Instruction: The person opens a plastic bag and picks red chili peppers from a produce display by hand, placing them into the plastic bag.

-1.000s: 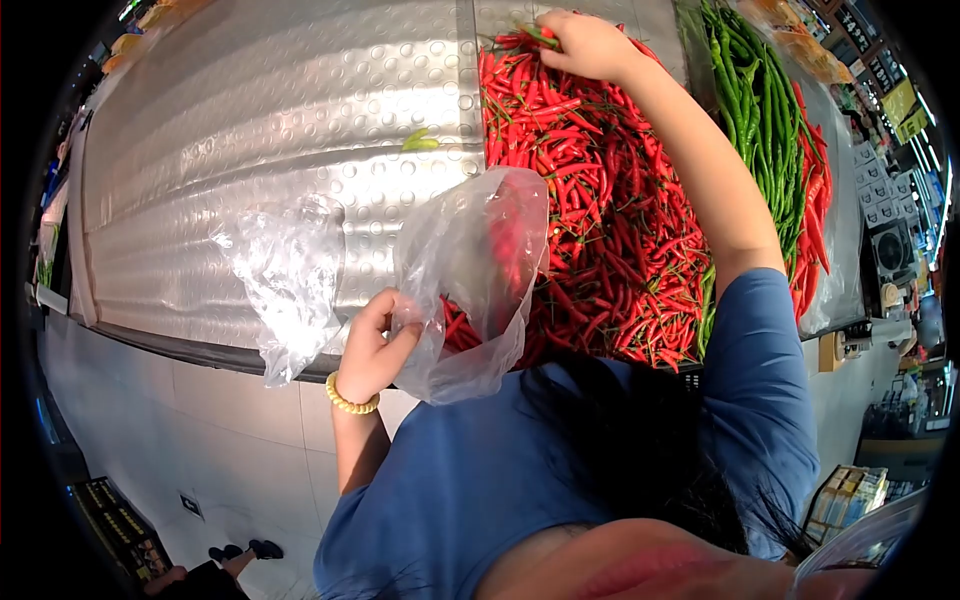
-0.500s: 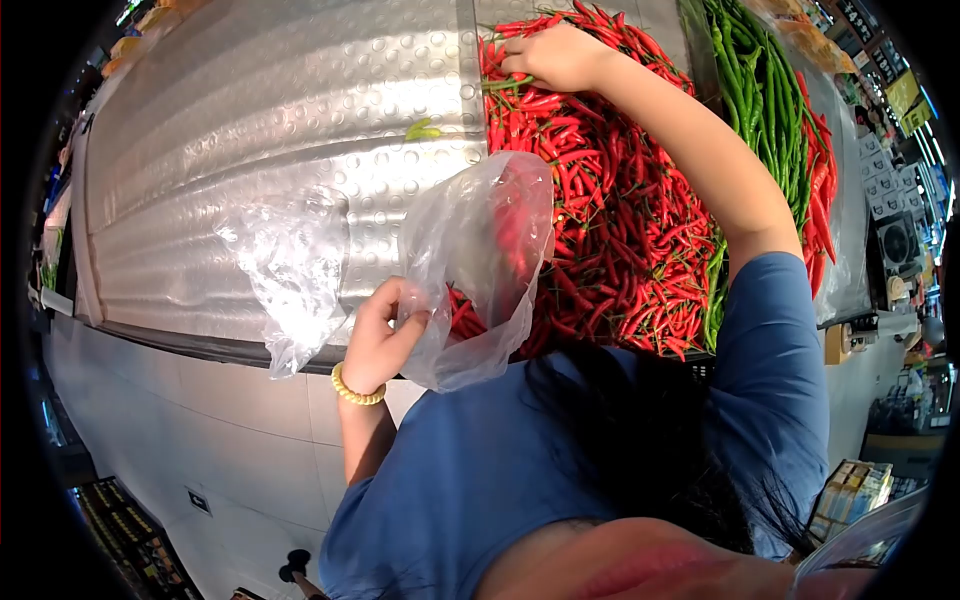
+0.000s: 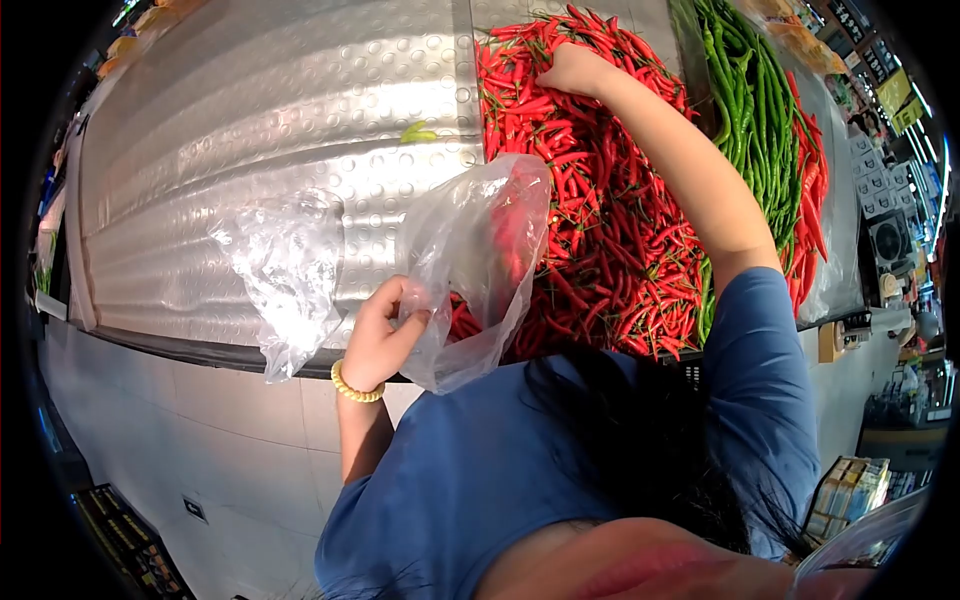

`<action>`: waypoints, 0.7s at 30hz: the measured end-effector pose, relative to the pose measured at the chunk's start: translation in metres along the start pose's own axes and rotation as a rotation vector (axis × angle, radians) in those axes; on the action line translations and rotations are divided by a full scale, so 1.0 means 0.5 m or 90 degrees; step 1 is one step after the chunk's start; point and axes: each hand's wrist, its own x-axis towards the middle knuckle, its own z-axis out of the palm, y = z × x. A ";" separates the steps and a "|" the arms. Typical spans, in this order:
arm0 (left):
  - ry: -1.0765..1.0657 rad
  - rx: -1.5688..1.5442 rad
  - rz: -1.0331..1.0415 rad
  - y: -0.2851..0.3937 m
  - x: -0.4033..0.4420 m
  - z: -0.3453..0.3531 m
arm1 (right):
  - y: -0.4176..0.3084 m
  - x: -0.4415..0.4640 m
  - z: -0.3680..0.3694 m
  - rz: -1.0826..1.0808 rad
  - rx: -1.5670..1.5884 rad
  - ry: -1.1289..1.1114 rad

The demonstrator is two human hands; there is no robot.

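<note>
My left hand (image 3: 385, 335) grips the edge of a clear plastic bag (image 3: 475, 265), whose mouth stands open beside the chilies. Some red shows through and inside the bag. My right hand (image 3: 575, 72) is at the far part of a large pile of small red chilies (image 3: 620, 210). Its fingers are pressed together and bent down among them; what they hold, if anything, is hidden.
A crumpled clear bag (image 3: 285, 265) lies on the dimpled metal counter (image 3: 260, 120), left of my left hand. Farther back are green pieces (image 3: 418, 132). Long green chilies (image 3: 745, 110) and larger red ones (image 3: 812, 200) lie to the right.
My right hand has moved from the pile's far left edge slightly right, and its fingertips now point down into the chilies. The green stem once seen at its fingers no longer shows. A passer-by's feet have left view.
</note>
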 end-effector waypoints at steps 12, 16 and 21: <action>-0.033 -0.004 -0.005 0.000 0.007 0.001 | -0.027 0.008 0.013 0.157 0.037 0.036; -0.049 -0.006 -0.024 0.005 -0.001 -0.007 | -0.045 -0.001 0.008 0.156 0.016 0.053; -0.030 -0.016 -0.018 -0.004 -0.011 -0.019 | 0.000 0.017 -0.048 0.144 0.052 0.176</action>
